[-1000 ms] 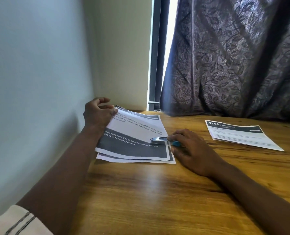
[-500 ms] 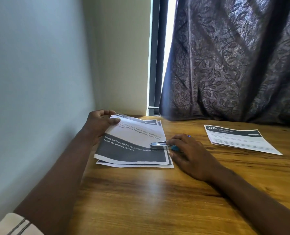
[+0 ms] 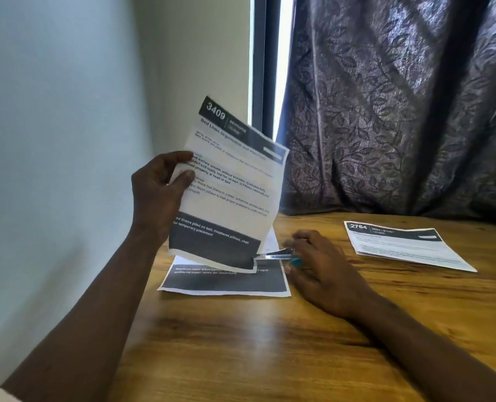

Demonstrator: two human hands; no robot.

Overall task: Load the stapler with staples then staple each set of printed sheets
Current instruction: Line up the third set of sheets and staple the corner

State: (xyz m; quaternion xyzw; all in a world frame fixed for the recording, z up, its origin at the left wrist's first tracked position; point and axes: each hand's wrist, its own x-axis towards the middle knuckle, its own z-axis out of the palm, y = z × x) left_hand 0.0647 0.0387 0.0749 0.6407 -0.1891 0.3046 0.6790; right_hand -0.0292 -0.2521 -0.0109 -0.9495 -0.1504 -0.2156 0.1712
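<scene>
Head-worn wide view, forward and down, close over table (image 3: pixel 270 358), edges seemingly warped

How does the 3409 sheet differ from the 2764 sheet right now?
The 3409 sheet is held up off the table, curved, pinched by the left hand; the 2764 sheet lies flat on the table, untouched. The stapler in the right hand meets the 3409 sheet's lower right corner; no tool is near the 2764 sheet. Both are white printed pages with a dark numbered header.

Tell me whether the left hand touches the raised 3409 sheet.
Touching. Head view shows the left hand pinching the 3409 sheet at its edge.
</scene>
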